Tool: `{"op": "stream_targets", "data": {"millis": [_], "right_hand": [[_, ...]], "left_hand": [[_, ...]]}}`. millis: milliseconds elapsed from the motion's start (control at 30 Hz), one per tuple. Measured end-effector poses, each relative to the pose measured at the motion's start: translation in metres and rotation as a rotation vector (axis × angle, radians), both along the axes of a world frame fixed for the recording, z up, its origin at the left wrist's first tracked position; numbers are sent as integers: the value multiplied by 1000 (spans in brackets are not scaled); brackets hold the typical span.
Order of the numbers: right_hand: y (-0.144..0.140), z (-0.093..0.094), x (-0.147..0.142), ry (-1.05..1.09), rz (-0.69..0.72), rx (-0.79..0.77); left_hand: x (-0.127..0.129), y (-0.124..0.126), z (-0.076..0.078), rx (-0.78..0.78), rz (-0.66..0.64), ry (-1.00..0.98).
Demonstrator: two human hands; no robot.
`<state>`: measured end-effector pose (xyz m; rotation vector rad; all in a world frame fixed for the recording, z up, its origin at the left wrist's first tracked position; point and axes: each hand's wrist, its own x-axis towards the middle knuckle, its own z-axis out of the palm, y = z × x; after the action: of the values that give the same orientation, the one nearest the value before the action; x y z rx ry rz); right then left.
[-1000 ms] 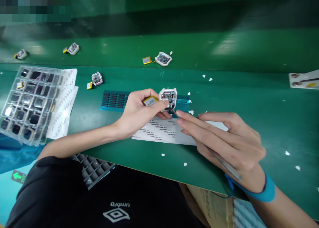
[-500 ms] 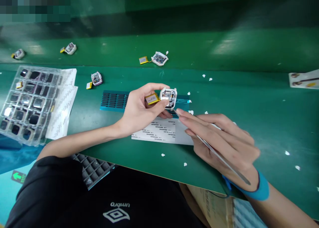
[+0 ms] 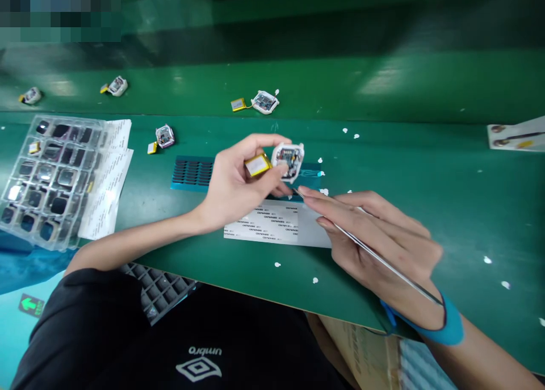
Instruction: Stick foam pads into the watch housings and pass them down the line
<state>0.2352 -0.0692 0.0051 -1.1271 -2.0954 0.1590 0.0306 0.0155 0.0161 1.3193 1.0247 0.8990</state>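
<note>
My left hand (image 3: 238, 180) grips a white watch case (image 3: 293, 174) by its edges, with the circuit board inside facing up. A yellow-edged battery (image 3: 258, 165) joined to this case sits between thumb and forefinger. My right hand (image 3: 378, 242) is closed around thin metal tweezers (image 3: 366, 248), their tips just below the case's lower edge. Whether the tips touch the case I cannot tell. Under both hands lie a white printed backing sheet (image 3: 272, 225) and a blue sheet with rows of black strips (image 3: 191, 171).
A clear plastic tray (image 3: 12, 168) of watch parts stands at left, beside white printed sheets (image 3: 102, 208). Open watch cases with batteries, such as one white case (image 3: 264, 102), lie farther back. Small white stickers (image 3: 315, 280) are scattered about. A blue wrist strap (image 3: 453, 322) circles my right wrist.
My left hand has tilted the watch case and raised it slightly, and the battery has turned with it. The tweezers have rolled a little in my right hand, their tips now farther from the case.
</note>
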Motion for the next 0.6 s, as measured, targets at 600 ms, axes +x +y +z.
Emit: {"op": "stream_targets", "data": {"millis": [600], "right_hand": [[7,-5,0,-147,70,249]], "left_hand": [[-69,161,-52,587,-110,832]]}}
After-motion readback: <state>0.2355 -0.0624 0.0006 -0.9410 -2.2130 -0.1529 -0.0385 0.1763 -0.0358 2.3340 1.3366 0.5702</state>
